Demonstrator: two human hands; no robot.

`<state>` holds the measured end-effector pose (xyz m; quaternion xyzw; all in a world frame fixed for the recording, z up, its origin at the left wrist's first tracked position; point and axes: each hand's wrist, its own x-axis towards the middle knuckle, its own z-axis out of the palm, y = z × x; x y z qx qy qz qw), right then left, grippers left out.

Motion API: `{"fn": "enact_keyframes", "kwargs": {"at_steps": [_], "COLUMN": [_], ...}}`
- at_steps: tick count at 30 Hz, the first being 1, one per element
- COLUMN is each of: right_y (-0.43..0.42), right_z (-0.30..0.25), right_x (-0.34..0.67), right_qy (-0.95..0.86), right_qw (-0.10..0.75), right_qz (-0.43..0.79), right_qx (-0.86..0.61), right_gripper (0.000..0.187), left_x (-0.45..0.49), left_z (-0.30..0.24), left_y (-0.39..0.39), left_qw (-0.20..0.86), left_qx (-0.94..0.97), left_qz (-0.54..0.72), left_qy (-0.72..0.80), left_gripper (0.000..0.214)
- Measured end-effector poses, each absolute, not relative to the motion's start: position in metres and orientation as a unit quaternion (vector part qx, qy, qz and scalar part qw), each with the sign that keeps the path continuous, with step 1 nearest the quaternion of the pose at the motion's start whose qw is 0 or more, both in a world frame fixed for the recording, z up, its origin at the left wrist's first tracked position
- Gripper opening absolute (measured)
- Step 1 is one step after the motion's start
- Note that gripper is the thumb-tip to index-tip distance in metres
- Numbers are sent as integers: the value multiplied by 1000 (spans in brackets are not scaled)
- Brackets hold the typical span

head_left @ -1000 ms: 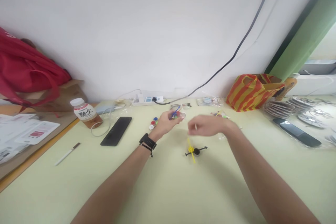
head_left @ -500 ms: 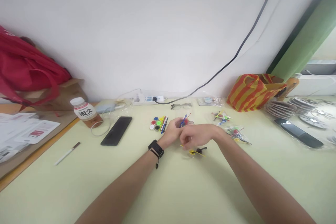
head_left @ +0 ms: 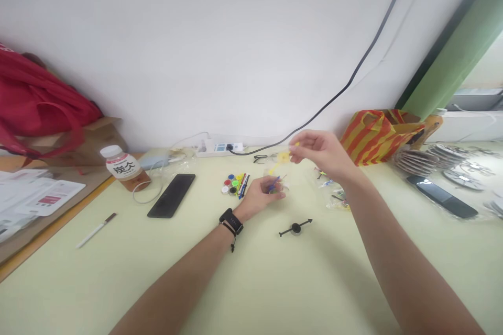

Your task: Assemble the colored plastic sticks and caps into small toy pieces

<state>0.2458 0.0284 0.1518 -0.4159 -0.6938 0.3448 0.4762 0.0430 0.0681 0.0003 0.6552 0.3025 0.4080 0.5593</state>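
Observation:
My right hand (head_left: pixel 324 154), raised over the table, pinches a yellow plastic piece (head_left: pixel 283 157) with a thin pointer slanting down from it. Lower and to the left, my left hand (head_left: pixel 257 199) has its fingers closed around a clear plastic bag (head_left: pixel 280 188) holding small blue and red pieces; my fingers partly hide it. A black arrow spinner (head_left: pixel 296 228) with a round hub lies flat on the table in front of my hands. Left of my left hand sit several coloured discs (head_left: pixel 232 183) beside a row of coloured arrow pointers (head_left: pixel 243 187).
Bagged coloured parts (head_left: pixel 338 199) lie right of my hands. Farther right are a phone (head_left: pixel 442 196), stacked discs (head_left: pixel 416 163) and a striped bag (head_left: pixel 367 138). At left are a black phone (head_left: pixel 172 195), a bottle (head_left: pixel 126 168) and a pen (head_left: pixel 96 230). Glasses (head_left: pixel 261 158) and a power strip (head_left: pixel 214 150) line the wall.
My right hand has lifted up and away from my left hand, carrying the yellow piece off the black spinner's spot. My left hand stays nearly in place with the bag.

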Motion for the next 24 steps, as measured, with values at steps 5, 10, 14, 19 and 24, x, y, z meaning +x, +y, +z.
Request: {"fn": "enact_keyframes", "kwargs": {"at_steps": [5, 10, 14, 19, 24], "right_y": [31, 31, 34, 42, 44], "right_z": [154, 149, 140, 125, 119], "right_x": [255, 245, 228, 213, 213], "right_qy": [-670, -717, -760, -771, -759], "right_qw": [527, 433, 364, 303, 239], "right_qz": [239, 183, 138, 158, 181], "right_qx": [-465, -514, -521, -538, -577], "right_gripper": [30, 20, 17, 18, 22], "left_x": [42, 44, 45, 45, 45], "left_z": [3, 6, 6, 8, 11], "left_y": [68, 67, 65, 64, 63], "left_qw": [562, 550, 549, 536, 516], "left_qx": [658, 666, 667, 669, 689], "left_qz": [405, 406, 412, 415, 416], "left_qy": [296, 297, 290, 305, 293], "left_gripper": [41, 37, 33, 32, 32]}}
